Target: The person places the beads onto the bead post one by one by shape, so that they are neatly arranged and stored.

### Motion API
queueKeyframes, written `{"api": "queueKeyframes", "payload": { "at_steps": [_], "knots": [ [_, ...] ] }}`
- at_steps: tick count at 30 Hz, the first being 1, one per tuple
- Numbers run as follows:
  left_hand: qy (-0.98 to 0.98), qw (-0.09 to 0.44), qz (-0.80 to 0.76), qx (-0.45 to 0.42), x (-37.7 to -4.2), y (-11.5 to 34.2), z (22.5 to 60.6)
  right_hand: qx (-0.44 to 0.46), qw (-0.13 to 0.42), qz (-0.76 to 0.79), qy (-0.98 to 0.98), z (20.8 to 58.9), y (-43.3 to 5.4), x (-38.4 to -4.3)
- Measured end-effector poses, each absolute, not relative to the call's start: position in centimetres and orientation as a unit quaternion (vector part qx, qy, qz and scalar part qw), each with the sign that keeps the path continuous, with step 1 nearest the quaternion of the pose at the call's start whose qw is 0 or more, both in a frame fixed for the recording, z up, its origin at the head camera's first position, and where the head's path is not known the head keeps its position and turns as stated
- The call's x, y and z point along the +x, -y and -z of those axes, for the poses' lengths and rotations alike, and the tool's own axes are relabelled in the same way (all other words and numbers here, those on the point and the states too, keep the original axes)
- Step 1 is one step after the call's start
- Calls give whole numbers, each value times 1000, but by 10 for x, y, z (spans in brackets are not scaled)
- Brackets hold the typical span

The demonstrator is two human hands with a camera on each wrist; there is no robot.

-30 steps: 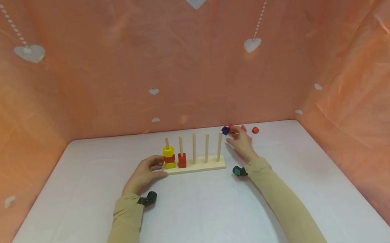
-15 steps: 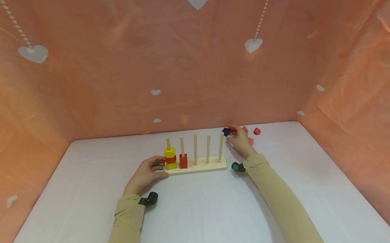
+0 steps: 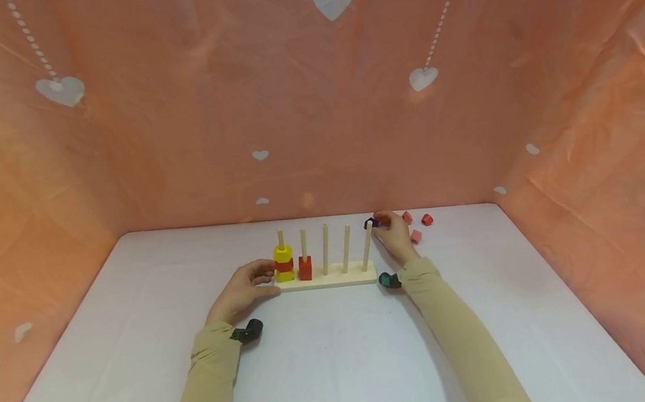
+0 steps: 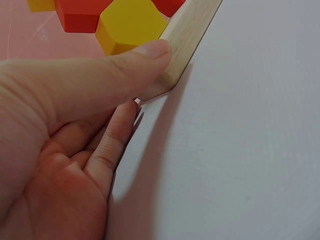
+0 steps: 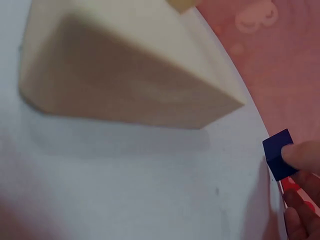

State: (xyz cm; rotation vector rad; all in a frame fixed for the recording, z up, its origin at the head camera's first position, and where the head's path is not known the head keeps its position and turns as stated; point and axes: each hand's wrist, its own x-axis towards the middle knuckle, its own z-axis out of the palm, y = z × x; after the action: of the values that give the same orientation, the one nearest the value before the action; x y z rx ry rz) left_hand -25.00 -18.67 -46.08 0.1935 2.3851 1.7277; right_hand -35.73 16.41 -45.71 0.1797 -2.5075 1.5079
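Observation:
A pale wooden peg stand (image 3: 325, 280) holds upright pegs in a row. Yellow and red blocks (image 3: 284, 263) are stacked on its leftmost peg, and a red block (image 3: 305, 268) sits on the second. My left hand (image 3: 245, 288) grips the stand's left end; in the left wrist view the thumb (image 4: 145, 52) presses on its corner, with other fingers behind partly hidden. Between thumb and fingertips, my right hand (image 3: 393, 231) pinches a dark blue block (image 5: 279, 152), which overlaps the top of the rightmost peg (image 3: 367, 246) in the head view.
Behind and right of my right hand lie several loose blocks, among them a red block (image 3: 427, 219) and a pink block (image 3: 416, 236). The white table (image 3: 330, 372) ends at an orange cloth backdrop (image 3: 196, 142) with hearts.
My right hand has shifted slightly left with the blue block, bringing it from beside the rightmost peg to overlap its top. My left hand stays at the stand's end.

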Motion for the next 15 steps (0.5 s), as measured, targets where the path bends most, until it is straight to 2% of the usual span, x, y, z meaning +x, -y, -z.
{"api": "queueKeyframes", "payload": {
  "at_steps": [15],
  "knots": [
    [-805, 93, -584, 51, -252, 183, 460, 68, 113, -499, 857, 459, -164, -364]
  ]
}}
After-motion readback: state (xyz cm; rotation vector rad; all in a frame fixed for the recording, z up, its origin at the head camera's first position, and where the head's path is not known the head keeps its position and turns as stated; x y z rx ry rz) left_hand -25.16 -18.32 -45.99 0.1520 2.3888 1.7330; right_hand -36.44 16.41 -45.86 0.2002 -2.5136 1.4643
